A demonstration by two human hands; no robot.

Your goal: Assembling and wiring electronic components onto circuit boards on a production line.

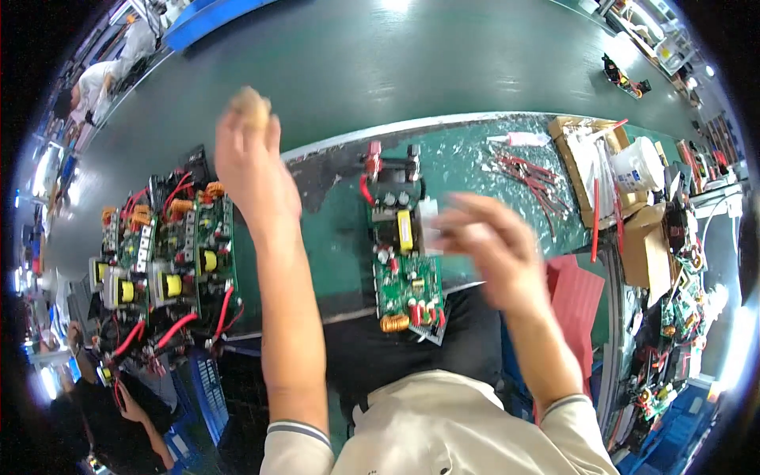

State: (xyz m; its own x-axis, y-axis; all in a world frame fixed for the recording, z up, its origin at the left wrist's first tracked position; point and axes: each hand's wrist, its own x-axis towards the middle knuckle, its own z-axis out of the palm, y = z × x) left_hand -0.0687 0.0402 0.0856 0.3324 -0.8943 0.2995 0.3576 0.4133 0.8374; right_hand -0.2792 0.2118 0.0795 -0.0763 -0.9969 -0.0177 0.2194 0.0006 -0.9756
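Note:
A green circuit board (pixel 412 273) lies in front of me at the near edge of the bench. It carries a yellow-wrapped transformer (pixel 405 230), a copper coil (pixel 394 323) and red and black terminals (pixel 374 161) at its far end. My right hand (pixel 495 245) is at the board's right side, its fingertips by a pale plate (pixel 429 226). Blur hides whether they touch it. Over the belt, left of the board, my left hand (pixel 255 162) is raised and smeared by motion. Something tan shows at its fingertips, too blurred to make out.
Several similar boards (pixel 170 261) stand crowded at the left. Red wires (pixel 538 186), a cardboard box (pixel 578 158) and a white tub (pixel 637 166) lie to the right. A green conveyor belt (pixel 443 63) runs beyond the bench. Another person (pixel 131 404) is at lower left.

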